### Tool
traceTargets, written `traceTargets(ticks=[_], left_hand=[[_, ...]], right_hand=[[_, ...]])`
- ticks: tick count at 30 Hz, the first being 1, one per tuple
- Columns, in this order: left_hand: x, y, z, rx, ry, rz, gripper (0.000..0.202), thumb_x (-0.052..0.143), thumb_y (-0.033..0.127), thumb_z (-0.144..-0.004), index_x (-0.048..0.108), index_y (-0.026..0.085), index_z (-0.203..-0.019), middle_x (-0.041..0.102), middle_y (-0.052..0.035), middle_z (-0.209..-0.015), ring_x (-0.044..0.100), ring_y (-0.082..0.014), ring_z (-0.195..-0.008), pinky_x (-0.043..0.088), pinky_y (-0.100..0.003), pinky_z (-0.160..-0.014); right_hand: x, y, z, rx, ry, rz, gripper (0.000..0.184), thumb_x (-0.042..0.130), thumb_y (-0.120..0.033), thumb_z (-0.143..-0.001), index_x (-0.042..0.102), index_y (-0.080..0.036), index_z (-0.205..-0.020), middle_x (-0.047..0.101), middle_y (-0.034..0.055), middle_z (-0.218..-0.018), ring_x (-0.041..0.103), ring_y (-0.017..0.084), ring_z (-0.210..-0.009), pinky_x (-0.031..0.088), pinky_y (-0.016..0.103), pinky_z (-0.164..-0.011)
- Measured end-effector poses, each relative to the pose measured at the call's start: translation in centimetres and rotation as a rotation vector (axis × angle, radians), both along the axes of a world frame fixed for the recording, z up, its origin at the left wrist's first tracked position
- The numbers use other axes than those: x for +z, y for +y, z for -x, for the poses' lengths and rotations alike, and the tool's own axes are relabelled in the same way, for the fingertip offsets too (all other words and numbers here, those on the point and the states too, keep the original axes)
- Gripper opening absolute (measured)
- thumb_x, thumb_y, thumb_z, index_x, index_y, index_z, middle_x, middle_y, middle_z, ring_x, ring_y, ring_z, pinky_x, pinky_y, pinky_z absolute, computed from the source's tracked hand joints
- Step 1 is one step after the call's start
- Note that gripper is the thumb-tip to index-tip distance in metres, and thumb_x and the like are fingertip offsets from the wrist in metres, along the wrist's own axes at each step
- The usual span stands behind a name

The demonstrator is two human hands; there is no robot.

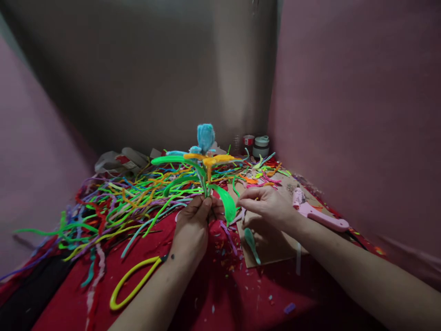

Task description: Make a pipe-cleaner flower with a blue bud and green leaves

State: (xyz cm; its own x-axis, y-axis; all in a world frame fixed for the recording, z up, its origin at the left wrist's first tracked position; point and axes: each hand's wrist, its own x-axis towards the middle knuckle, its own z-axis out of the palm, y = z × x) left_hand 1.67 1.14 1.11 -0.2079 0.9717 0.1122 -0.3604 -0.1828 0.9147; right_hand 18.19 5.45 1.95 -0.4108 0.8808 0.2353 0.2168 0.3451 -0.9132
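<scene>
Blue pipe-cleaner flower (206,137) stands upright above red cloth (193,294); left hand (195,218) grips its stem. Right hand (264,205), fingers curled, is just beside the green leaf (227,205); cannot tell whether it pinches anything. Pink glue gun (322,217) rests on cardboard (275,253), right. Loose pipe cleaners (138,195) heap leftward.

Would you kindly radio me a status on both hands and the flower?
Left hand closed on the flower stem; blue bloom upright. Right hand beside a green leaf, hold unclear. Pink glue gun lying beyond the right forearm.
</scene>
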Motion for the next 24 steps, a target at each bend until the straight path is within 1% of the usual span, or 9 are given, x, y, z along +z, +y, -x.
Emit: traceTargets(ticks=[2, 5, 7, 9, 13, 14, 16, 19, 24], left_hand=[[-0.2, 0.2, 0.2, -0.024, 0.003, 0.031, 0.017, 0.07, 0.028, -0.069, 0.06, 0.014, -0.068, 0.06, 0.0013, -0.057, 0.051, -0.0084, -0.046, 0.04, -0.019, -0.045], [-0.5, 0.2, 0.2, -0.113, 0.123, 0.064, 0.018, 0.065, 0.03, -0.073, 0.059, 0.013, -0.069, 0.061, -0.0002, -0.054, 0.051, -0.0087, -0.042, 0.039, -0.019, -0.043], [-0.6, 0.0, 0.0, -0.151, 0.214, 0.067, 0.021, 0.062, 0.032, -0.076, 0.059, 0.013, -0.069, 0.06, -0.0004, -0.05, 0.049, -0.0082, -0.038, 0.036, -0.019, -0.04], [-0.8, -0.2, -0.3, -0.142, 0.27, 0.072, 0.022, 0.06, 0.032, -0.078, 0.06, 0.012, -0.069, 0.06, -0.0002, -0.048, 0.048, -0.0074, -0.035, 0.034, -0.018, -0.038], [-0.9, -0.5, -0.7, -0.125, 0.283, 0.1, 0.019, 0.055, 0.031, -0.08, 0.058, 0.013, -0.073, 0.059, 0.0011, -0.049, 0.046, -0.0069, -0.034, 0.033, -0.017, -0.036], [-0.9, -0.6, -0.8, -0.132, 0.282, 0.103, 0.018, 0.055, 0.03, -0.08, 0.057, 0.014, -0.073, 0.058, 0.0014, -0.049, 0.046, -0.0071, -0.034, 0.033, -0.017, -0.036], [-0.9, -0.6, -0.9, -0.144, 0.295, 0.107, 0.017, 0.053, 0.03, -0.08, 0.056, 0.015, -0.072, 0.058, 0.0016, -0.049, 0.046, -0.0074, -0.034, 0.033, -0.017, -0.036], [-0.9, -0.6, -0.9, -0.155, 0.334, 0.093, 0.018, 0.052, 0.03, -0.081, 0.054, 0.015, -0.07, 0.057, 0.0016, -0.049, 0.045, -0.0073, -0.034, 0.032, -0.017, -0.036], [-1.0, -0.7, -0.9, -0.155, 0.367, 0.087, 0.018, 0.052, 0.033, -0.08, 0.057, 0.016, -0.079, 0.052, 0.0042, -0.045, 0.038, -0.0077, -0.033, 0.028, -0.019, -0.035]], right_hand=[[0.2, -0.1, 0.0, -0.013, 0.062, -0.069, 0.015, 0.059, -0.024, -0.074, 0.066, -0.016, -0.064, 0.056, -0.0007, -0.06, 0.047, 0.011, -0.059, 0.036, 0.024, -0.057], [0.1, -0.7, 0.9, 0.146, 0.214, -0.081, 0.016, 0.06, -0.028, -0.076, 0.067, -0.017, -0.067, 0.06, 0.0011, -0.067, 0.053, 0.012, -0.066, 0.041, 0.025, -0.062], [-0.2, -1.1, 1.7, 0.31, 0.285, 0.045, 0.025, 0.055, -0.035, -0.081, 0.067, -0.018, -0.069, 0.059, 0.0006, -0.062, 0.053, 0.012, -0.059, 0.043, 0.026, -0.057], [-0.7, -1.4, 2.3, 0.351, 0.343, 0.141, 0.028, 0.055, -0.041, -0.082, 0.067, -0.018, -0.071, 0.058, 0.0001, -0.059, 0.053, 0.013, -0.057, 0.044, 0.026, -0.056], [-1.4, -1.3, 2.9, 0.172, 0.374, 0.087, 0.026, 0.065, -0.043, -0.074, 0.066, -0.018, -0.069, 0.055, -0.0002, -0.054, 0.055, 0.014, -0.061, 0.045, 0.026, -0.057], [-1.5, -1.3, 2.9, 0.155, 0.375, 0.079, 0.027, 0.065, -0.044, -0.074, 0.065, -0.017, -0.069, 0.054, -0.0003, -0.053, 0.055, 0.014, -0.06, 0.045, 0.026, -0.055], [-1.4, -1.4, 3.1, 0.185, 0.387, 0.095, 0.032, 0.061, -0.048, -0.076, 0.065, -0.017, -0.073, 0.054, -0.0005, -0.052, 0.055, 0.014, -0.057, 0.044, 0.026, -0.052], [-0.9, -1.8, 3.3, 0.221, 0.375, 0.097, 0.037, 0.054, -0.053, -0.079, 0.064, -0.017, -0.077, 0.055, 0.0, -0.053, 0.056, 0.014, -0.054, 0.044, 0.026, -0.05], [0.6, -2.4, 3.1, 0.026, 0.202, -0.015, 0.029, 0.06, -0.046, -0.076, 0.064, -0.019, -0.068, 0.055, -0.0002, -0.052, 0.053, 0.014, -0.055, 0.043, 0.025, -0.051]])
